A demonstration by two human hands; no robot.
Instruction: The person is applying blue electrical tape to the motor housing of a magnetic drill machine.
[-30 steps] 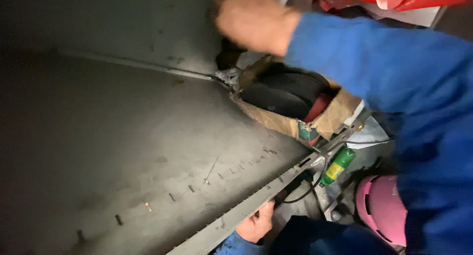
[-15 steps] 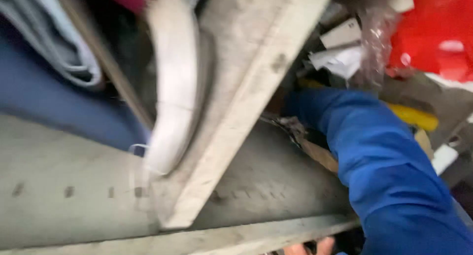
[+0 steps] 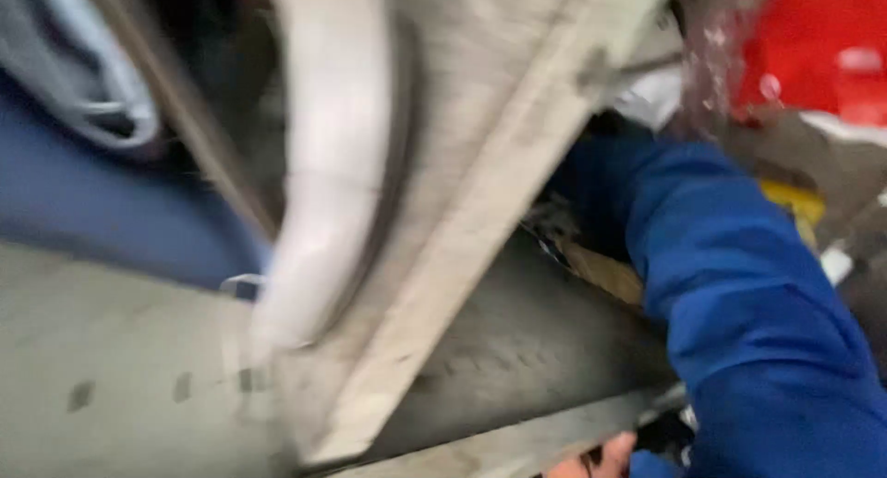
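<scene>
The view is blurred. My right arm, in a blue sleeve [image 3: 739,293], reaches up and to the left behind a slanting grey metal shelf post [image 3: 480,229]; its hand is hidden behind the post. Only a few fingers of my left hand [image 3: 605,455] show at the bottom edge, against the front rail [image 3: 517,441] of the grey slotted shelf [image 3: 120,367]. I cannot tell if they grip the rail. A torn brown cardboard edge [image 3: 601,266] lies under my right forearm.
A white curved object [image 3: 323,192] hangs beside the post. Blue cloth [image 3: 111,229] and pale grey fabric [image 3: 83,81] fill the upper left. Red plastic [image 3: 822,44], a crumpled clear wrap [image 3: 711,62] and something yellow [image 3: 790,201] crowd the upper right.
The view has swung up from the shelf top and the box of black parts to the post. My right hand, seen a second ago, has passed out of sight behind it.
</scene>
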